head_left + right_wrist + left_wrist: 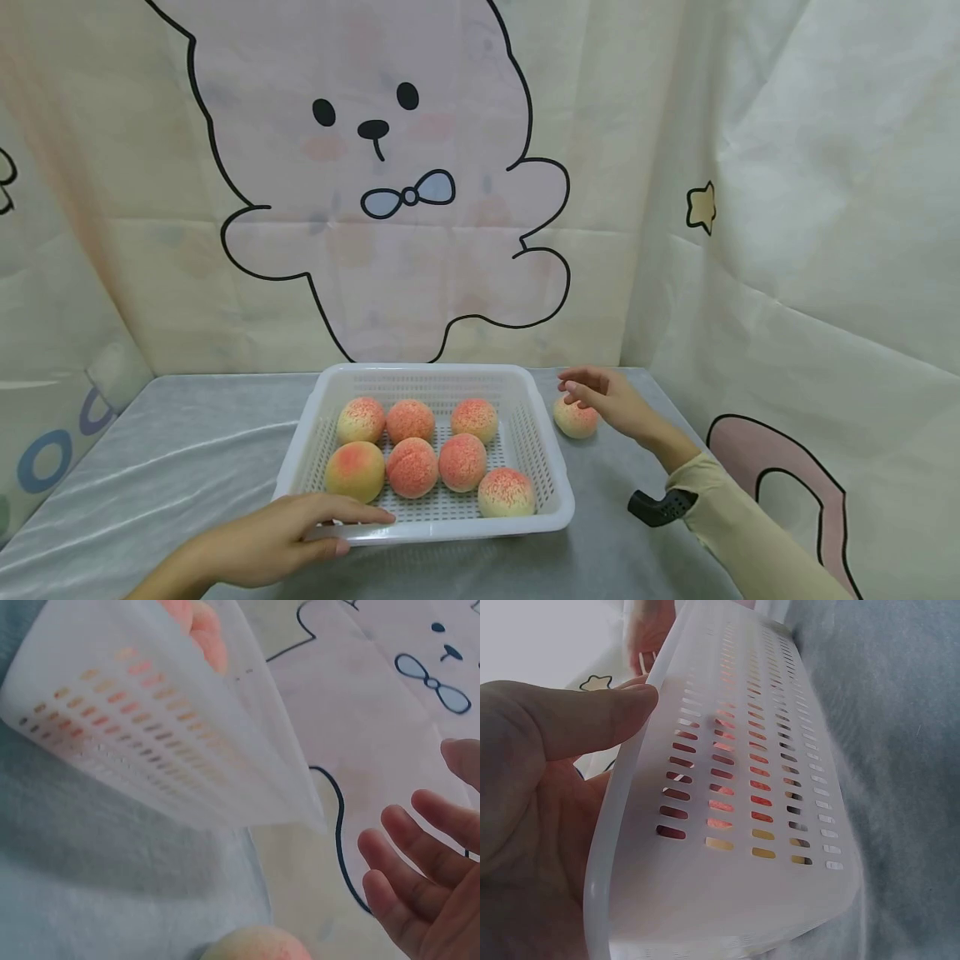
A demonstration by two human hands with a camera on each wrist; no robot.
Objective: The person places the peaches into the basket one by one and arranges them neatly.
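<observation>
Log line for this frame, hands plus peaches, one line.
left hand: grips basket front rim | right hand: open over loose peach, contact unclear | basket: seven peaches | loose peach: on table right of basket

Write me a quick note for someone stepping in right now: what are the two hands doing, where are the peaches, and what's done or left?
Left hand: grips the near rim of the white perforated basket, thumb on top of the rim.
Right hand: open, fingers relaxed, hovering just over the loose peach; no grasp yet.
Peaches: seven in the basket; the loose one lies on the grey tablecloth, just right of the basket's far corner.
Done: seven peaches are in the basket.
Left: the one peach outside. Likely it needs picking up and placing in the basket's free space.
</observation>
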